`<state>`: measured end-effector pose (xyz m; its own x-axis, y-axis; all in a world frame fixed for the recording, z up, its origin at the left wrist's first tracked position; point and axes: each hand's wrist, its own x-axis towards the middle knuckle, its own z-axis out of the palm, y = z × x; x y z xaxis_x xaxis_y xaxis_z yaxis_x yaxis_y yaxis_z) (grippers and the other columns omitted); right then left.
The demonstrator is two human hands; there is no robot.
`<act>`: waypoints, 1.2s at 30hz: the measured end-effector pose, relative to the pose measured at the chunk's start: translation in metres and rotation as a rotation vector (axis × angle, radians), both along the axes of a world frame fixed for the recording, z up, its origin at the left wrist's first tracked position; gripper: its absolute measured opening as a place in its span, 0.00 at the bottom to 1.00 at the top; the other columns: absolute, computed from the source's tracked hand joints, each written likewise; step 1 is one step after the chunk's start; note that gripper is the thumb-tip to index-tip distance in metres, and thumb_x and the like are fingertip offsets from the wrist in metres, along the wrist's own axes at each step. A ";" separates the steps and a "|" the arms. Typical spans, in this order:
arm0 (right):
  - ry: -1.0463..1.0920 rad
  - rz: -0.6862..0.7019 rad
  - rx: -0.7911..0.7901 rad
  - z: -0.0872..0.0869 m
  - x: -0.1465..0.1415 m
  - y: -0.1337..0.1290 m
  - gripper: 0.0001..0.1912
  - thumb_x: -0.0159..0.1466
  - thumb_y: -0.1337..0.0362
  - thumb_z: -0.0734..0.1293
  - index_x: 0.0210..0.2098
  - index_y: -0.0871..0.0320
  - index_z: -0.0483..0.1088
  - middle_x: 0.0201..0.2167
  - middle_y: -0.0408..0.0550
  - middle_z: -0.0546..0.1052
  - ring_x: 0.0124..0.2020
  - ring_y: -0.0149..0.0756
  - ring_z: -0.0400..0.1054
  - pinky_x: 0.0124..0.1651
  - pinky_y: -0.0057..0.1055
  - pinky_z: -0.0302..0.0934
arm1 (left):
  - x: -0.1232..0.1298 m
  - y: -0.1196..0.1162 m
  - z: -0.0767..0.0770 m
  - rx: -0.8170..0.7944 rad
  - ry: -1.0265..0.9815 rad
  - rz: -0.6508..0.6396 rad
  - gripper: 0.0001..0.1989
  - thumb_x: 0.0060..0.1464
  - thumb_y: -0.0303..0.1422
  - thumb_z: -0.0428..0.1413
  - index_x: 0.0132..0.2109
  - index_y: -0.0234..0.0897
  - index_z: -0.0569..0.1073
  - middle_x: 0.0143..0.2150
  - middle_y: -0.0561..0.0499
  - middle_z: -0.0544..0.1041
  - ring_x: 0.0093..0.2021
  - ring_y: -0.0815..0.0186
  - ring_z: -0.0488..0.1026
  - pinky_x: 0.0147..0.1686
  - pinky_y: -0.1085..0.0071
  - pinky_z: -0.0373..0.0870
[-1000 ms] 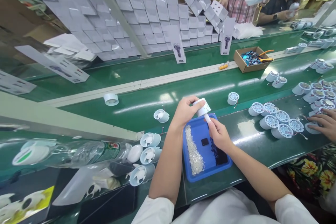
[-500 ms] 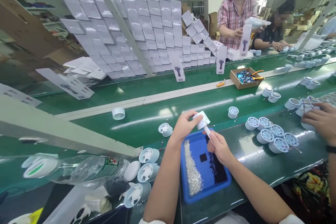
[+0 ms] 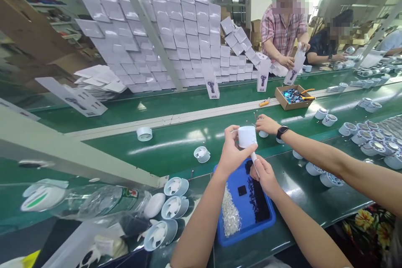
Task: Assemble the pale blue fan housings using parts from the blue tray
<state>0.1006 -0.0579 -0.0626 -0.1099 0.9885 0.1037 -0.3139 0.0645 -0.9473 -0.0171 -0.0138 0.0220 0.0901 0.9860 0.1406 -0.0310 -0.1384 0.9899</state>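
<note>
My left hand [image 3: 234, 150] grips a round white plastic housing [image 3: 247, 136], fingers round its left side and thumb across the bottom. Below it my right hand [image 3: 264, 176] is closed on a thin white stick-like tool [image 3: 255, 162], whose upper end meets the underside of the housing. Both hands are above a blue tray [image 3: 246, 234] that holds clear granules [image 3: 230, 213] on the left, small black parts [image 3: 264, 205] on the right and a black square [image 3: 242, 190] between them.
A co-worker's arm with a watch [image 3: 282, 131] reaches in from the right, its hand close beyond mine. Fan housings [image 3: 174, 207] stand left of the tray, more [image 3: 373, 146] at the right. A cardboard box [image 3: 295, 102] with tools and white boxes [image 3: 212, 86] stand behind.
The housing in my left hand has turned and shows more of its side. A co-worker's arm has reached across from the right. The person behind has lowered a white box.
</note>
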 end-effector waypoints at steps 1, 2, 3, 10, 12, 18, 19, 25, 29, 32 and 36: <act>-0.006 0.007 -0.013 0.000 -0.001 -0.001 0.28 0.62 0.38 0.63 0.40 0.58 0.69 0.12 0.31 0.53 0.15 0.25 0.42 0.21 0.29 0.40 | -0.001 0.000 -0.001 0.035 0.024 0.046 0.33 0.40 0.36 0.64 0.51 0.42 0.56 0.46 0.48 0.72 0.43 0.62 0.72 0.38 0.68 0.70; -0.009 0.013 -0.030 0.000 -0.002 -0.001 0.28 0.62 0.37 0.63 0.39 0.58 0.69 0.12 0.31 0.52 0.15 0.25 0.42 0.21 0.28 0.40 | -0.002 0.001 -0.002 0.074 0.051 0.086 0.32 0.41 0.36 0.64 0.51 0.42 0.57 0.46 0.48 0.72 0.42 0.63 0.71 0.38 0.69 0.70; -0.008 0.018 -0.050 0.000 -0.003 -0.002 0.28 0.62 0.37 0.63 0.39 0.58 0.69 0.12 0.31 0.52 0.15 0.25 0.42 0.21 0.28 0.40 | -0.004 0.001 -0.002 0.110 0.085 0.116 0.32 0.41 0.36 0.63 0.52 0.42 0.58 0.47 0.48 0.72 0.42 0.64 0.71 0.37 0.70 0.69; 0.045 -0.039 -0.132 0.003 -0.005 -0.001 0.27 0.59 0.37 0.66 0.35 0.56 0.68 0.11 0.31 0.53 0.15 0.26 0.44 0.21 0.28 0.41 | -0.022 -0.004 0.009 0.327 0.395 0.107 0.25 0.47 0.32 0.59 0.55 0.46 0.69 0.48 0.50 0.72 0.44 0.62 0.69 0.36 0.70 0.67; 0.075 -0.077 -0.142 0.005 -0.002 0.001 0.27 0.59 0.37 0.67 0.35 0.56 0.68 0.10 0.31 0.54 0.15 0.26 0.44 0.21 0.28 0.41 | -0.024 -0.004 0.012 0.328 0.451 0.051 0.25 0.47 0.32 0.59 0.55 0.46 0.70 0.48 0.50 0.72 0.45 0.61 0.68 0.39 0.68 0.67; 0.227 -0.214 -0.118 0.013 0.006 0.009 0.25 0.58 0.40 0.70 0.39 0.56 0.70 0.11 0.31 0.55 0.14 0.26 0.44 0.22 0.28 0.47 | -0.032 0.001 0.008 0.080 0.308 -0.253 0.26 0.43 0.36 0.63 0.49 0.41 0.62 0.46 0.50 0.71 0.42 0.62 0.72 0.44 0.65 0.70; 0.251 -0.230 -0.110 0.016 0.008 0.009 0.24 0.58 0.42 0.70 0.39 0.56 0.70 0.11 0.31 0.56 0.15 0.26 0.46 0.23 0.29 0.50 | -0.034 0.002 0.007 0.048 0.300 -0.309 0.25 0.43 0.36 0.63 0.46 0.41 0.61 0.45 0.50 0.71 0.41 0.62 0.72 0.44 0.64 0.70; 0.343 -0.272 -0.074 0.032 0.020 0.007 0.17 0.64 0.47 0.65 0.42 0.53 0.69 0.14 0.33 0.56 0.17 0.29 0.52 0.33 0.35 0.63 | -0.042 0.013 0.000 -0.021 0.402 -0.526 0.24 0.41 0.34 0.61 0.48 0.41 0.68 0.52 0.48 0.71 0.47 0.59 0.71 0.48 0.62 0.69; 0.397 -0.247 -0.114 0.036 0.024 0.005 0.14 0.66 0.50 0.63 0.42 0.53 0.69 0.16 0.35 0.59 0.19 0.30 0.56 0.30 0.32 0.60 | -0.042 0.019 -0.009 0.036 0.439 -0.619 0.23 0.40 0.32 0.60 0.48 0.40 0.72 0.53 0.47 0.72 0.51 0.57 0.70 0.52 0.61 0.66; 0.497 -0.250 -0.120 0.036 0.028 0.005 0.11 0.66 0.53 0.63 0.40 0.53 0.70 0.14 0.33 0.56 0.16 0.28 0.51 0.27 0.29 0.58 | -0.045 0.023 -0.016 0.003 0.353 -0.674 0.22 0.40 0.32 0.63 0.47 0.39 0.73 0.54 0.46 0.72 0.54 0.55 0.69 0.53 0.61 0.67; 0.589 -0.244 -0.125 0.034 0.035 0.005 0.11 0.66 0.53 0.63 0.39 0.52 0.71 0.12 0.32 0.52 0.13 0.27 0.40 0.19 0.25 0.49 | -0.052 0.028 -0.027 -0.107 0.226 -0.700 0.25 0.39 0.35 0.68 0.48 0.39 0.73 0.56 0.44 0.71 0.54 0.55 0.71 0.53 0.62 0.70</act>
<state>0.1358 -0.0531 -0.0283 0.1593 0.9865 -0.0392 -0.7737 0.1001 -0.6256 -0.0693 0.0139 -0.0053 0.7179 0.6944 -0.0493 0.1291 -0.0631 0.9896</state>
